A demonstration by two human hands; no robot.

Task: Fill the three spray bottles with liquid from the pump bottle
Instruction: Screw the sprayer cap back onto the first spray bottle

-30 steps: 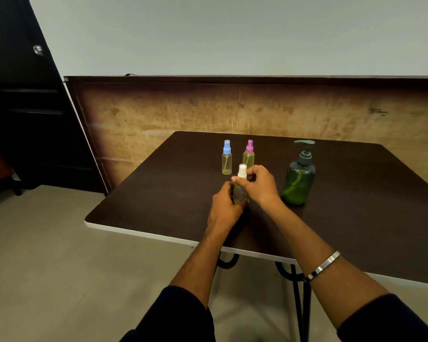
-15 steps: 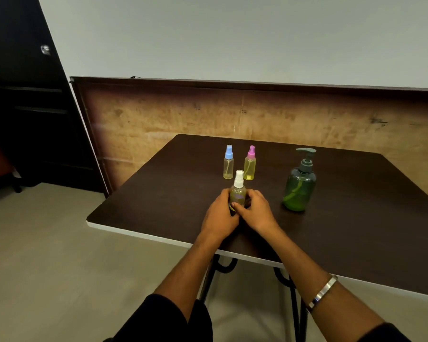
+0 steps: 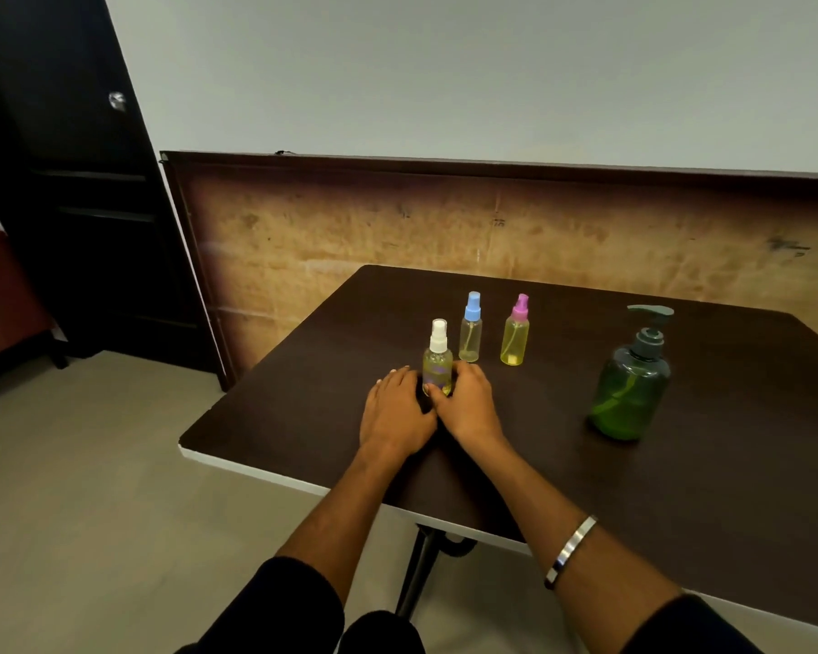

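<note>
Stood upright on the dark table point(image 3: 563, 469), white-capped spray bottle point(image 3: 437, 358) cupped low between left hand point(image 3: 395, 413) and right hand point(image 3: 469, 405), both curled loosely against its base.

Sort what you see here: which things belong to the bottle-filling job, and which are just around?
Job: white-capped spray bottle, blue-capped spray bottle, pink-capped spray bottle, green pump bottle.
Around: table, wooden board, dark door, bracelet.
</note>
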